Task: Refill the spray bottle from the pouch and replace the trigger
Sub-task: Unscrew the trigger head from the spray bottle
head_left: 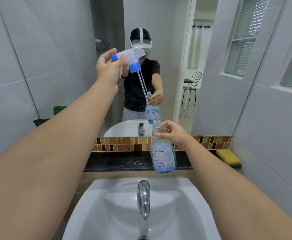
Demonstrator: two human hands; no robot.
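The trigger head (128, 57) is held raised in the left hand (109, 66), fingers closed around its body, clear of the bottle; whether the tip of its dip tube (142, 87) has left the bottle neck cannot be told. The spray bottle (162, 153), partly filled with blue liquid, is gripped at the neck by the right hand (173, 133) and held above the black ledge (117, 161) behind the white sink (124, 205). A yellow sponge (227, 155) is seen on the ledge at right.
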